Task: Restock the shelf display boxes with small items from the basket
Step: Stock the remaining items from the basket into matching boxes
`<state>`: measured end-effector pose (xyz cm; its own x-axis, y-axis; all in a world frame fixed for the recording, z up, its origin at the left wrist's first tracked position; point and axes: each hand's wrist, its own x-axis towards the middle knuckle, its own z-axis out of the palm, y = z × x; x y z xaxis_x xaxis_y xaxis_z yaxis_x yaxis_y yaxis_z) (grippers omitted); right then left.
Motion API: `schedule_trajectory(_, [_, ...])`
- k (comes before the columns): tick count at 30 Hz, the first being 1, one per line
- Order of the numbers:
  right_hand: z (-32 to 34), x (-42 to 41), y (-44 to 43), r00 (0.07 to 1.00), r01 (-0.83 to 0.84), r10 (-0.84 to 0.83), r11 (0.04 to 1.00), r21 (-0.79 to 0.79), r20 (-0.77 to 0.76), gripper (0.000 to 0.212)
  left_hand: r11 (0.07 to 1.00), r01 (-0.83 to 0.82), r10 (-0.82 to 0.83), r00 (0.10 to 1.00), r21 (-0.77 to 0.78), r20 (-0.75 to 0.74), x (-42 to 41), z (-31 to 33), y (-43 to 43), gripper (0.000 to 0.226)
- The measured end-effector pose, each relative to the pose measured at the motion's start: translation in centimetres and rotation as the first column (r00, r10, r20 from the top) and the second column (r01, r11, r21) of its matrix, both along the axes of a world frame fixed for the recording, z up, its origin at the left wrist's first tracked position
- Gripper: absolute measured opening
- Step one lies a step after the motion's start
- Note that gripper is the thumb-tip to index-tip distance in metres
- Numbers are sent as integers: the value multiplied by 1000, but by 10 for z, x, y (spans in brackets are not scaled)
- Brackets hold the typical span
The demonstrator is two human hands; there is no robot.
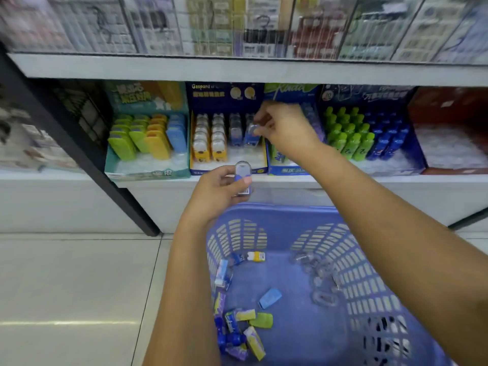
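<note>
Left hand [219,188]: fingers curled round a small blue item [242,175], held just before the dark-blue display box [227,97]. Right hand [285,130]: fingertips pinched a second blue item [250,134] in that box's rightmost row. Basket [285,210]: sat below the box.

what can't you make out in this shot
All in the head view:
- Top-shelf packs: motion blur, print unreadable.
- Red box: cut by the right edge, its contents a white blur.
- Boxed item that the right hand pinches: fingers cover its top.
- Held item in the left hand: label too small.
</note>
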<state>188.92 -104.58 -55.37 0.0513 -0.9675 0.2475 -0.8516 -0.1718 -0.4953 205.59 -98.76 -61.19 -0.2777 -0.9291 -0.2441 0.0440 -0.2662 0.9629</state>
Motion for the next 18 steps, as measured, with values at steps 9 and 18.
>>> schedule_trajectory(9, [-6, 10, -22, 963, 70, -24, 983, 167, -268, 18, 988, -75, 85, 994, -132, 73, 8, -7, -10, 20])
schedule_trajectory(18, [10, 30, -4, 990, 122, -111, 983, 137, -84, 40, 906, -341, 364, 930, -252, 51, -2, -2, -10, 24])
